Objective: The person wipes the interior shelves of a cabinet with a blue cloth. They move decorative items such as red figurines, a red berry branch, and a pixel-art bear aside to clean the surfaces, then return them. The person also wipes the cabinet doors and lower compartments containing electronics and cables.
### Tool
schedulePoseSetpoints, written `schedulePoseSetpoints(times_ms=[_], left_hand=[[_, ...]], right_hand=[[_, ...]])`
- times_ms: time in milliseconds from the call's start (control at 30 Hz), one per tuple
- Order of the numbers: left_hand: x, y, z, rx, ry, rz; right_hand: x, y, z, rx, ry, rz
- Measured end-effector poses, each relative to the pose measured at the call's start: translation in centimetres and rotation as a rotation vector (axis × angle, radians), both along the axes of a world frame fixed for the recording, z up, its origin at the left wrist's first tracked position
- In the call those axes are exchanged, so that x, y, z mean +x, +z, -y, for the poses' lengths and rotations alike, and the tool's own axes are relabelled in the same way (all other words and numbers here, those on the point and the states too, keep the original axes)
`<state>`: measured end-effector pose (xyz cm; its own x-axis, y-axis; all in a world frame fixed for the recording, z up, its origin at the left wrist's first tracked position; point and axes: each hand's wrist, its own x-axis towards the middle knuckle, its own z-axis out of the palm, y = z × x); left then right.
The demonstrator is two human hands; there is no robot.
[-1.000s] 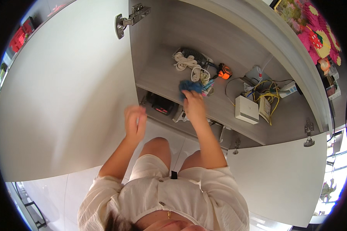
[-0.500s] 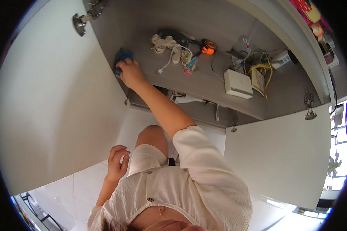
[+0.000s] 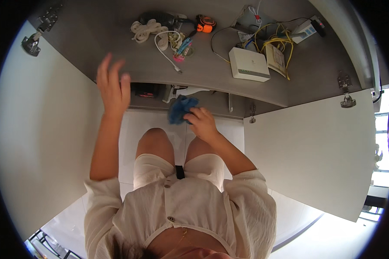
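Observation:
My right hand [image 3: 202,124] grips a crumpled blue cloth [image 3: 182,109], held in front of the cabinet's lower opening and above my knees. My left hand [image 3: 113,88] is raised at the left end of the grey cabinet shelf [image 3: 138,69], fingers spread, slightly blurred and holding nothing. Nearest to it on the shelf lies a bundled white cord [image 3: 148,31]. A white cable [image 3: 168,58] trails toward the shelf's front edge, beside small blue and pink items [image 3: 183,47]. An orange and black tape measure [image 3: 206,24] lies behind them.
A white router box [image 3: 249,64] sits right of centre, with yellow cables [image 3: 285,42] and a white power strip [image 3: 304,31] behind it. Open white doors flank me, the left door [image 3: 47,129] and the right door [image 3: 311,151]. Dark and white items [image 3: 188,90] show below the shelf.
My right hand has drawn the blue cloth off the shelf's left end, back and to the right. My left hand has risen from beside my thigh to the shelf. The view has shifted.

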<state>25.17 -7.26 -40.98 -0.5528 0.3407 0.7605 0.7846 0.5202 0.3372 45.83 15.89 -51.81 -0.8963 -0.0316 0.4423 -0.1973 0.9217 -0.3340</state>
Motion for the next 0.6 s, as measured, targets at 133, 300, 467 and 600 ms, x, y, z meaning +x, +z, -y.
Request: schedulePoseSetpoints(times_ms=[133, 300, 467, 600], left_hand=[[-6.1, -2.2, -2.9, -0.064, 0.192, -0.032], [-6.8, -4.7, -3.7, -0.200, 0.300, 0.100], [-7.1, -4.9, -3.4, -0.199, 0.209, 0.050], [-7.3, -4.4, -4.0, -0.265, 0.178, 0.044]], right_hand=[[3.1, -8.5, -7.7, -0.369, -0.296, 0.157], [2.0, -19.1, -16.4, -0.172, -0.506, 0.355], [-7.1, -25.6, -9.6, 0.127, -0.469, 1.061], [-11.2, -24.6, -2.4, 0.052, -0.013, 0.757]])
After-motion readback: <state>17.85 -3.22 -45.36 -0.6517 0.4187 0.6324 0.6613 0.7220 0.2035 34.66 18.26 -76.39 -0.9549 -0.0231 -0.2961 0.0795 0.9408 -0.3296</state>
